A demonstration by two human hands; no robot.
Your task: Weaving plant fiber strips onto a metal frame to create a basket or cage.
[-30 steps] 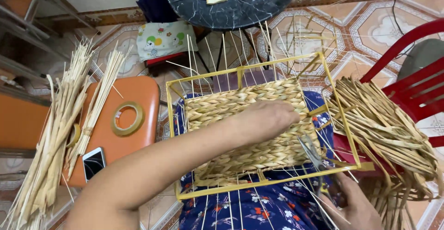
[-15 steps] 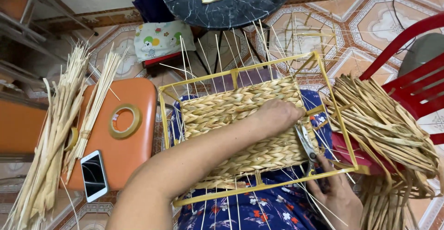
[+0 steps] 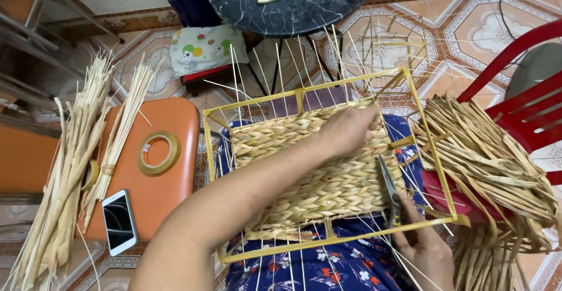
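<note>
On the woven straw panel inside the yellow wire frame, the left hand presses flat, fingers curled. The right hand grips scissors at the panel's right edge, beside a straw bundle.

One woven panel, one yellow frame, one scissors, one tape roll, one phone, two hands.

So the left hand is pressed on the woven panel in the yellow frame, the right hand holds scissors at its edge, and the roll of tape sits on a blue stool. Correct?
Not quite: the stool under the roll of tape is orange, not blue, as the head view shows. The rest holds: the left hand presses on the woven panel inside the yellow frame, and the right hand holds scissors at its edge.
</note>
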